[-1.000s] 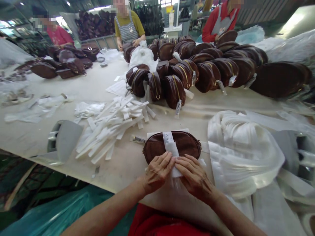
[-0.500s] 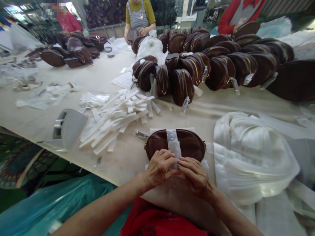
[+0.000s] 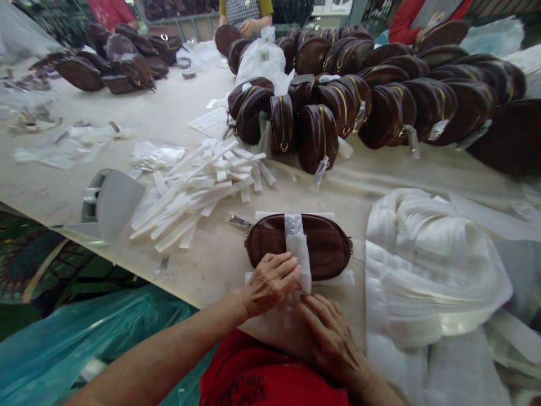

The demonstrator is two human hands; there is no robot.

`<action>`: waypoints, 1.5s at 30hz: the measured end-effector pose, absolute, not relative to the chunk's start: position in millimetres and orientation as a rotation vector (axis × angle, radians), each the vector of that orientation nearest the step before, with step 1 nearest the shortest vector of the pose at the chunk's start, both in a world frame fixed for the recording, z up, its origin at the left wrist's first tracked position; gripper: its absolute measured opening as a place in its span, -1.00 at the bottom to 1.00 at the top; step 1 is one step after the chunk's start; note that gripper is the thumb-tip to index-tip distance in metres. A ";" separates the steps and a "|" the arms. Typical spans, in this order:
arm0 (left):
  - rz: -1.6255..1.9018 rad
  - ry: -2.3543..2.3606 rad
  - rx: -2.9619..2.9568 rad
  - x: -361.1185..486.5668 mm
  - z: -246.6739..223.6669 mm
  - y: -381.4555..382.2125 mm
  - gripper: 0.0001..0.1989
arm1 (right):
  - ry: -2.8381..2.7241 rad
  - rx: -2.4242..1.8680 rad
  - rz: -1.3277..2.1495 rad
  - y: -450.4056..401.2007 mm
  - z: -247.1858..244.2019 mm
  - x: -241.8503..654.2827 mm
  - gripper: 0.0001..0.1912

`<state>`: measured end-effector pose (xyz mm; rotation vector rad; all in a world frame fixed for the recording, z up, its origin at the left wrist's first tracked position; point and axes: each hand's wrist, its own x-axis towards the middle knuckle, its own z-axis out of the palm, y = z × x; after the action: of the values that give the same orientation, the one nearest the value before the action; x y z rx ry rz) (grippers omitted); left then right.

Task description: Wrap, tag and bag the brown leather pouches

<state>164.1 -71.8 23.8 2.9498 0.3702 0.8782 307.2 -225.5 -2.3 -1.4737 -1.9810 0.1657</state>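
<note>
A small dark brown oval bag (image 3: 327, 248) lies flat in front of me. Down its middle runs a white strip (image 3: 298, 245), its lower end passing over the bag's near edge. My left hand (image 3: 273, 282) is closed at the left side of that lower end, fingers bent against it, thumb hidden. Just below and to the right, my right hand (image 3: 329, 324) has its fingers stretched out, the tips close to a faint clear band under the strip; whether they touch it I cannot tell. A zip pull (image 3: 240, 220) sticks out at the bag's upper left.
Loose white strips (image 3: 203, 186) lie piled to the left, near a grey tape dispenser (image 3: 112, 203). At right sits a stack of white foam sheets (image 3: 426, 265). Several finished-looking brown bags (image 3: 318, 138) stand in rows farther back. Co-workers (image 3: 249, 25) are across the table.
My right hand has come down toward me, off the bag's lower edge. The left hand stays at the strip, slightly lower. The whole view has shifted a little.
</note>
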 end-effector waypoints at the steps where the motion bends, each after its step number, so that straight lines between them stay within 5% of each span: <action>1: 0.880 0.370 2.947 164.3 24.0 -72.3 -0.80 | -1.982 -1.472 0.141 -222.0 -2.5 306.3 -0.58; 6: 0.848 0.378 2.995 162.0 20.7 -75.3 -0.80 | -1.978 -1.334 0.153 -208.6 2.5 306.3 -0.72; 24: 0.861 0.322 3.112 162.1 13.1 -70.3 -0.83 | -2.036 -1.235 0.181 -222.9 32.5 309.9 -0.62; 37: 0.868 0.329 3.103 167.0 14.0 -69.5 -0.81 | -2.045 -1.091 0.194 -153.4 68.3 338.8 -0.75; 45: 0.867 0.298 2.923 161.2 10.3 -65.4 -0.77 | -1.914 -1.259 0.670 -113.3 60.5 356.8 -0.80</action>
<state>161.2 -65.4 10.3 2.9232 0.2983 0.8668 356.8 -113.3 60.5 -1.2588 -1.9143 0.6699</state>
